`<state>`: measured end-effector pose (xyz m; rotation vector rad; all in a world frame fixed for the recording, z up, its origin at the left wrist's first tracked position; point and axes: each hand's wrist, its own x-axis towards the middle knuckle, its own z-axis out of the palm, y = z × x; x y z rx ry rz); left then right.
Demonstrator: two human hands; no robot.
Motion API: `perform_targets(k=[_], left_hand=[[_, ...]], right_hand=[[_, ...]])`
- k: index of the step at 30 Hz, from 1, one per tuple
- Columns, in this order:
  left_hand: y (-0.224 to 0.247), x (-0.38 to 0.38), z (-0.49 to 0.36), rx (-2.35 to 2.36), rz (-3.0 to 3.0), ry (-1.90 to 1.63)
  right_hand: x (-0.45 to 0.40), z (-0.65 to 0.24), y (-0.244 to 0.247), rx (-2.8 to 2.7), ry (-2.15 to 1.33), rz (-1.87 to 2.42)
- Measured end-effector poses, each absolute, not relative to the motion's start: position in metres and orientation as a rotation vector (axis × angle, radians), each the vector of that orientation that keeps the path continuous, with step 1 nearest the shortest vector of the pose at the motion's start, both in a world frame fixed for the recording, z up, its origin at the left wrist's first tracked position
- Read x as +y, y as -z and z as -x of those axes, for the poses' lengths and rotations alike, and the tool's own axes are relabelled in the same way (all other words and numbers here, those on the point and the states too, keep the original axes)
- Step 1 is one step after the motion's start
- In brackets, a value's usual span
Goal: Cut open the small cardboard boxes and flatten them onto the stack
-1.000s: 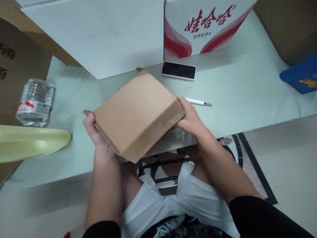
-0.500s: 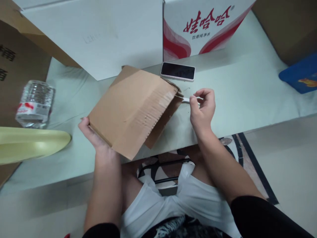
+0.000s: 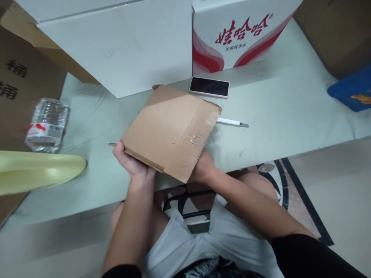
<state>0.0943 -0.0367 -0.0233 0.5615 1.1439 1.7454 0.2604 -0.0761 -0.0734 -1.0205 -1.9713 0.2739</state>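
A brown cardboard box (image 3: 168,123), tilted, is held over the pale green table cover. My left hand (image 3: 130,160) grips its lower left edge, with the thumb on top and the other fingers underneath. My right hand (image 3: 204,168) reaches in at the box's right side, behind the overhanging flap. The flap hides its fingers, so what they touch does not show. A slim white knife (image 3: 229,122) lies on the table just right of the box, its grey blade pointing right and its other end covered by the cardboard.
A phone (image 3: 209,87) lies beyond the box, before a large white carton (image 3: 116,50) and a red-and-white carton (image 3: 246,34). On the left are a clear water bottle (image 3: 48,123) and a pale yellow object (image 3: 43,172). A blue container (image 3: 350,88) stands at the right.
My right hand has let go of the white knife, which now lies on the table, and moved left behind the box's flap. The box has shifted slightly right in view, still in my left hand.
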Motion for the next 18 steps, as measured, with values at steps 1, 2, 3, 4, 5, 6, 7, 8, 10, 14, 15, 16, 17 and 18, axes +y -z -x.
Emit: perform_targets(k=[1,2,3,4,5,6,7,8,10,14,15,16,17,18], left_hand=[[0.023,-0.036,-0.094,1.130,-0.562,-1.761],[0.022,-0.036,-0.093,1.111,-0.562,-1.768],[0.020,-0.036,-0.092,1.090,-0.557,-1.773],[0.019,-0.035,-0.091,1.067,-0.546,-1.781],[0.018,-0.034,-0.089,1.045,-0.531,-1.797],[0.017,-0.033,-0.086,1.032,-0.514,-1.820],[0.016,-0.032,-0.083,1.030,-0.501,-1.849],[0.014,-0.030,-0.078,1.039,-0.494,-1.884],[0.010,-0.027,-0.067,1.074,-0.491,-1.957],[0.002,-0.024,-0.046,1.058,-0.542,-2.031],[0.000,-0.025,-0.042,1.045,-0.564,-2.019],[-0.001,-0.026,-0.040,1.029,-0.590,-1.994],[-0.002,-0.028,-0.039,1.011,-0.625,-1.961],[-0.003,-0.030,-0.038,0.991,-0.666,-1.920]], right_hand=[[-0.077,-0.261,0.072,-1.953,-0.240,1.057],[-0.079,-0.262,0.070,-1.930,-0.208,1.107],[-0.080,-0.262,0.068,-1.906,-0.175,1.156],[-0.081,-0.263,0.064,-1.884,-0.138,1.186],[-0.082,-0.264,0.060,-1.873,-0.101,1.181],[-0.083,-0.264,0.056,-1.882,-0.073,1.134],[-0.083,-0.264,0.052,-1.907,-0.062,1.042],[-0.084,-0.265,0.047,-1.932,-0.079,0.923],[-0.085,-0.269,0.039,-1.940,-0.176,0.692],[-0.080,-0.290,0.032,-1.678,-0.262,0.860],[-0.075,-0.298,0.034,-1.591,-0.276,0.988],[-0.069,-0.306,0.036,-1.502,-0.315,1.109],[-0.062,-0.315,0.040,-1.413,-0.384,1.208],[-0.055,-0.324,0.044,-1.325,-0.481,1.278]])
